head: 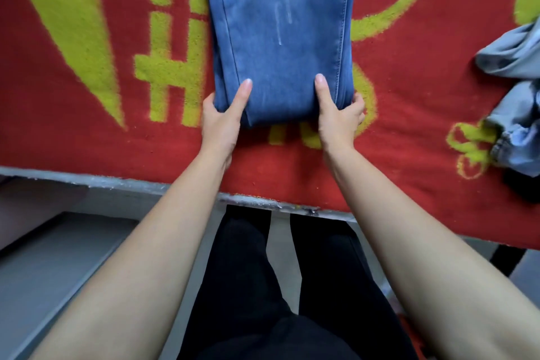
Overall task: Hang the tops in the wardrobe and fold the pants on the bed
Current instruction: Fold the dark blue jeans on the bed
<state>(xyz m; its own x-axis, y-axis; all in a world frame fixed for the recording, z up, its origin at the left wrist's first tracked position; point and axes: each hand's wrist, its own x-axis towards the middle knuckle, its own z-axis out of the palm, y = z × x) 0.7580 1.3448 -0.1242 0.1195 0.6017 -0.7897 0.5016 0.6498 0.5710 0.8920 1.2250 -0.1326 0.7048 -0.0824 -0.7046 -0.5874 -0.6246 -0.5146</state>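
Holding jeans (280,38) near corners: left hand (220,120), right hand (340,117) | folded, faded blue denim

A: Bed covering?
B: Red blanket (409,90), fuzzy pile, yellow-green pattern.
A: Near edge?
B: Grey bed frame (117,184), paint chipped. Grey floor (279,242) below. Lighting even, no hard shadows.

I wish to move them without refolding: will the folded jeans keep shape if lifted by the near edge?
Probably not. The jeans are soft, layered denim; held by left hand and right hand only at the near edge, the far end would likely droop. The thick stack may feel heavy.
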